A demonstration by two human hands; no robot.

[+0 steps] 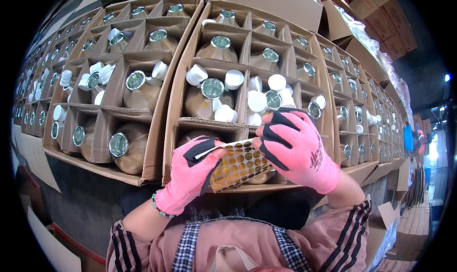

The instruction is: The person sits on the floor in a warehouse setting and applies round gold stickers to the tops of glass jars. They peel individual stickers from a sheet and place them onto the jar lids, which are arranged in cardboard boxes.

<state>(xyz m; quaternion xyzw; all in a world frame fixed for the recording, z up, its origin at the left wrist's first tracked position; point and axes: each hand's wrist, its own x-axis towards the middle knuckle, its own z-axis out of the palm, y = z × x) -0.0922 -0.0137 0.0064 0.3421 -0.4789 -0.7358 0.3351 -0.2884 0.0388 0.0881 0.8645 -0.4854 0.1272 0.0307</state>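
Observation:
In pink gloves with black finger parts, both my hands are at a sheet of round gold stickers (240,165). My left hand (188,169) pinches the sheet's left end, where a white edge folds over. At the upper right edge, my right hand (297,150) has its bare fingertips closed on the sheet. Beneath it stands a divided cardboard carton (171,143) of wide glass bottles, their necks silvery. One bottle (202,107) has white plastic caps (196,75) beside its neck. More white caps (257,101) crowd the cell just beyond my right hand.
A second divided carton (152,150) of bottles adjoins on the left. Further rows of such cartons (354,165) run off to both sides. Behind stand cardboard boxes (266,5) and clear plastic wrap (362,38). Loose cardboard (35,157) leans at the lower left.

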